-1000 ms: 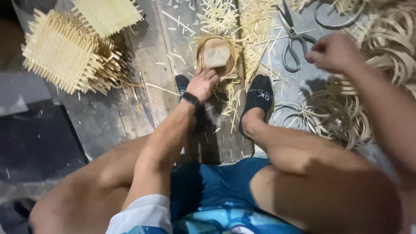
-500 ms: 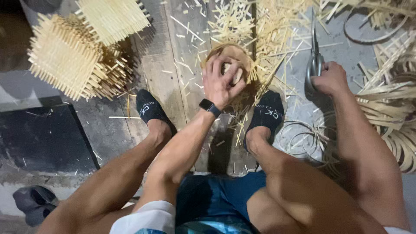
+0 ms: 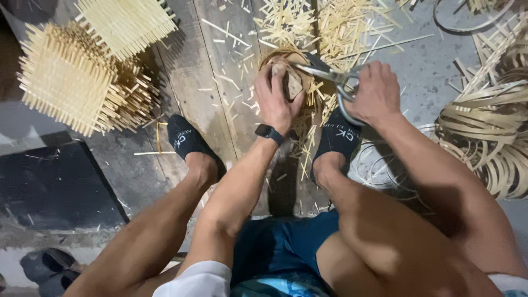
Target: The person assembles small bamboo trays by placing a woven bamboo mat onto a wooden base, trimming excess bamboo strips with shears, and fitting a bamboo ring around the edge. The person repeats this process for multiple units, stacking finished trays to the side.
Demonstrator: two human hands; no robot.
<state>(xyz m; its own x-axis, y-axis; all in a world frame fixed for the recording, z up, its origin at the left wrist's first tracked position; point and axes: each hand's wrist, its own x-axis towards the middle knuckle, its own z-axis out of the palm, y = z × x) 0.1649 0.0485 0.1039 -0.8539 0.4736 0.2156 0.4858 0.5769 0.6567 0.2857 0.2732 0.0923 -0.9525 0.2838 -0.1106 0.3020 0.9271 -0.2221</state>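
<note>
Left hand [image 3: 278, 99] grip clamped on small woven piece [image 3: 291, 82] on the floor between the feet; right hand [image 3: 377, 93] closed round scissors [image 3: 330, 77], blades seemingly touching it.

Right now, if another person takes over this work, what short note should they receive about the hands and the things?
Left hand: pressed on a small woven basket piece on the floor, between the feet.
Right hand: grips the scissors, blades pointing at the woven piece.
Nearby: finished woven squares stacked at the far left; coils of flat strips on the right; cut slivers scattered on the planks.
Done: many trimmings already lie around. Left: strip ends still stick out around the piece, so trimming seems unfinished.
</note>
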